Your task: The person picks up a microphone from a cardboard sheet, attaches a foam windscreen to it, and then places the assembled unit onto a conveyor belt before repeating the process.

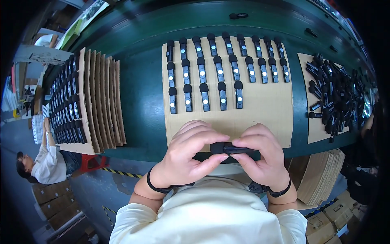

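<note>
Close to the table's near edge, a small black clip-style microphone (219, 148) with a foam cap lies sideways between my two hands. The thumb and fingers of my left hand (190, 151) pinch its foam end, while my right hand (263, 149) grips the body. Just beyond them is a cardboard sheet (264, 105) holding similar microphones (219, 70) in three rows, foam ends pointing away, each with a pale round spot. The nearest row covers only the left part. My fingers partly hide the held microphone's body.
Left on the green table (142, 89) stand upright cardboard sheets (103, 101), the outermost bearing microphones (67, 105). A loose microphone pile (331, 97) lies at right; another microphone (239, 16) lies at the far side. A person (48, 162) is at left, beside a red stool (91, 162).
</note>
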The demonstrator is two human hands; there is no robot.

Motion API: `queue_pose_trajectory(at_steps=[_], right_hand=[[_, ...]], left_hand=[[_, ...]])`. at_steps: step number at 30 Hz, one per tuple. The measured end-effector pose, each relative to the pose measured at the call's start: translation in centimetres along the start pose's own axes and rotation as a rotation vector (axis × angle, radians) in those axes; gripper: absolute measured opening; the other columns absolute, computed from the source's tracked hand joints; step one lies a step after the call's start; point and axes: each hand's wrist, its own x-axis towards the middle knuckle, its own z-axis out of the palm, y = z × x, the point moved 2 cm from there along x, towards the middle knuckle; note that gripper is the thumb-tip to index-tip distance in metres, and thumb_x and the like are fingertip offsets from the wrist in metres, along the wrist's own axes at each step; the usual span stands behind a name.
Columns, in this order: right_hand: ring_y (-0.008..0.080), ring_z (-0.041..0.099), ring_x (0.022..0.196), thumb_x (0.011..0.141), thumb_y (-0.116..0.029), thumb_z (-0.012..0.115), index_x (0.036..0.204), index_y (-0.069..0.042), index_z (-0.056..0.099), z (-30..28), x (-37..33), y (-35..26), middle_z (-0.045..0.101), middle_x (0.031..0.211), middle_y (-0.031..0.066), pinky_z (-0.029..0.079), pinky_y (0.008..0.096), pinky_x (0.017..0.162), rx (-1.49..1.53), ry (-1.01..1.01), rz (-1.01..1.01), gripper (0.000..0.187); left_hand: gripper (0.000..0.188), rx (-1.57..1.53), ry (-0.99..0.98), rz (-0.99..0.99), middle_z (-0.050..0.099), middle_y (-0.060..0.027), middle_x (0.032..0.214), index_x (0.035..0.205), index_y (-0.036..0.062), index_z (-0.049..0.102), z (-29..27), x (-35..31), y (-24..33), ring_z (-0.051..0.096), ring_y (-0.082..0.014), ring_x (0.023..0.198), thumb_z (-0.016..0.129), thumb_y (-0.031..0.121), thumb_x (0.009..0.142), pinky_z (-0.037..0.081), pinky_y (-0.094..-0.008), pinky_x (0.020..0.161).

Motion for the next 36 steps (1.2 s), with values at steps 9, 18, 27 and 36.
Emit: queue_pose_trajectory(at_steps=[9, 18, 27, 36], right_hand=[[0.0268, 0.061, 0.075, 0.069, -0.002, 0.081, 0.103, -0.004, 0.065, 0.2, 0.1, -0.2, 0.065, 0.090, 0.0096, 0.047, 0.0354, 0.067, -0.076, 0.026, 0.028, 0.037], [0.0277, 0.060, 0.074, 0.067, -0.001, 0.081, 0.101, -0.005, 0.065, 0.2, 0.3, -0.4, 0.064, 0.089, 0.0098, 0.047, 0.0361, 0.067, -0.123, 0.030, -0.013, 0.038], [0.0248, 0.059, 0.077, 0.071, -0.001, 0.078, 0.101, -0.003, 0.063, 0.3, 0.3, 0.0, 0.063, 0.091, 0.0115, 0.046, 0.0334, 0.068, -0.119, 0.025, -0.061, 0.033], [0.0259, 0.062, 0.082, 0.070, 0.003, 0.077, 0.104, -0.002, 0.065, -0.1, 0.1, 0.0, 0.067, 0.096, 0.0115, 0.049, 0.0347, 0.072, 0.115, 0.079, 0.043, 0.037]], left_hand=[[0.030, -0.022, 0.027, 0.058, 0.068, -0.0121, 0.091, 0.100, -0.0005, 0.065, 0.3, 0.2, 0.0, 0.064, -0.0281, 0.084, 0.077, 0.003, 0.074, 0.049, -0.0474, 0.091], [0.028, -0.009, 0.028, 0.082, 0.068, -0.0116, 0.091, 0.100, 0.0001, 0.064, 0.1, 0.3, -0.1, 0.064, -0.0274, 0.083, 0.077, 0.003, 0.074, 0.048, -0.0488, 0.092], [0.027, -0.022, 0.018, 0.018, 0.069, -0.0121, 0.093, 0.100, -0.0006, 0.064, 0.0, 0.4, -0.1, 0.064, -0.0282, 0.086, 0.075, 0.004, 0.076, 0.047, -0.0472, 0.093], [0.027, -0.105, 0.020, -0.057, 0.066, -0.0116, 0.091, 0.100, 0.0019, 0.065, 1.2, 0.2, -0.9, 0.062, -0.0307, 0.084, 0.076, 0.009, 0.077, 0.046, -0.0446, 0.091]])
